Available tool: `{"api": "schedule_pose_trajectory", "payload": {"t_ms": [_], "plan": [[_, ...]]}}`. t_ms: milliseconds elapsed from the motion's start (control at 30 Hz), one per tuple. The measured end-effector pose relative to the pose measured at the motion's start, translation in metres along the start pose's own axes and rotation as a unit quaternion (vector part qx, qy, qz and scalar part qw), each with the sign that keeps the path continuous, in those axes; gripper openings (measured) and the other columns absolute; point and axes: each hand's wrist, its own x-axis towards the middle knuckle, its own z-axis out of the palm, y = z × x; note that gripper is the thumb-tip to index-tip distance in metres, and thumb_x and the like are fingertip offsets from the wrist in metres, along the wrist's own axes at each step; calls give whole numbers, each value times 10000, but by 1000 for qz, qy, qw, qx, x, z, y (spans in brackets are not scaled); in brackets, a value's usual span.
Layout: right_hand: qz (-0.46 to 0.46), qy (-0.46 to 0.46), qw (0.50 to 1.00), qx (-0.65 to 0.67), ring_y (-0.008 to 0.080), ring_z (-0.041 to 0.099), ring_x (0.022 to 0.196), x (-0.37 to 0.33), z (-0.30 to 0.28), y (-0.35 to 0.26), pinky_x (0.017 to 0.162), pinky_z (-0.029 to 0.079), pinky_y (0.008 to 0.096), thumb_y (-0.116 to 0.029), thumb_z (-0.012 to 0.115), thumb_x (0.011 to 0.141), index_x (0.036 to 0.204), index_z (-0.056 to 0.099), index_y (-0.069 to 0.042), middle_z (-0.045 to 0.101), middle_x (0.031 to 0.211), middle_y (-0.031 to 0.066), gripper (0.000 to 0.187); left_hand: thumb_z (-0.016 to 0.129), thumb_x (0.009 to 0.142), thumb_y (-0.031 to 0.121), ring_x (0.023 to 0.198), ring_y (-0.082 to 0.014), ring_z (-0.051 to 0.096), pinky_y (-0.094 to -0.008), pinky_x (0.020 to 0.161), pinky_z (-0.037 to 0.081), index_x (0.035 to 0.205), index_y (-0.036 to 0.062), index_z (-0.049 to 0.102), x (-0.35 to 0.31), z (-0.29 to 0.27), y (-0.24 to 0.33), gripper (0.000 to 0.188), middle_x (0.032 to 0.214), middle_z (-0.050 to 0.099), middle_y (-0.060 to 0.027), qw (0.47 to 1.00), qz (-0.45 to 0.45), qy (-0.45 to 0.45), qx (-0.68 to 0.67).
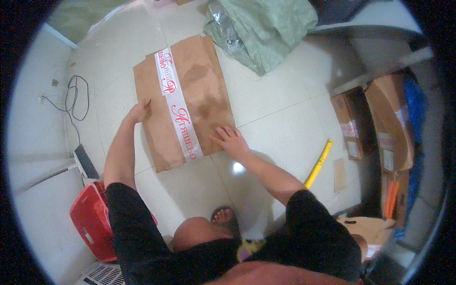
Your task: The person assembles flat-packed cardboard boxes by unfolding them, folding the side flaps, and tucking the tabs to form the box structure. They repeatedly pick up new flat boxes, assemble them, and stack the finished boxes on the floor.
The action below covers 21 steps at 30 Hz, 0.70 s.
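Note:
A flattened brown cardboard box (204, 90) lies on the floor in front of me. White tape with red lettering (179, 111) runs lengthwise along it, and darker patches mark the cardboard. At its left edge, my left hand (138, 111) is closed on the border, one fingertip showing on top and the other fingers partly hidden. My right hand (231, 143) rests on the near right corner, its fingers spread over the surface.
Beyond the cardboard lies a pale green sack (270, 28). A red plastic bin (90, 221) and a black cable (76, 97) are at left. Toward the right are a yellow stick (319, 164) and shelved cardboard boxes (387, 123). My sandalled foot (223, 216) is below.

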Motion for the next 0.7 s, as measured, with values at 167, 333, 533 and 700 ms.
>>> {"api": "schedule_pose_trajectory", "payload": {"t_ms": [167,333,533,700], "plan": [[40,-1,999,28,349,376,1419,-20,9,-18,1118,357,539,-239,540,927,1410,556,-261,451,1520,104,483,539,920,621,1538,-328,193,-508,1230,197,1576,114,327,-6,45,76,855,1645,255,-178,953,-139,270,3],[103,49,993,-9,371,314,1453,-18,10,-24,1112,334,594,-222,594,902,1375,595,-258,365,1565,107,474,553,888,685,1546,-333,155,-504,1242,143,1585,72,281,-36,66,152,967,1668,172,-180,990,-10,143,-15],[133,-42,989,48,375,169,1537,-52,9,-68,1205,215,598,-196,601,896,1539,387,-216,235,1650,126,678,601,887,648,1509,-402,225,-505,1226,199,1581,31,246,-65,124,196,994,1639,245,-215,980,118,158,15],[117,32,992,28,392,382,1419,-107,-148,3,1107,381,532,-112,705,730,1376,537,-112,432,1502,198,668,615,874,649,1485,-573,-29,-661,1200,71,1631,186,116,-68,116,188,1018,1702,32,-110,987,33,101,122]]}}
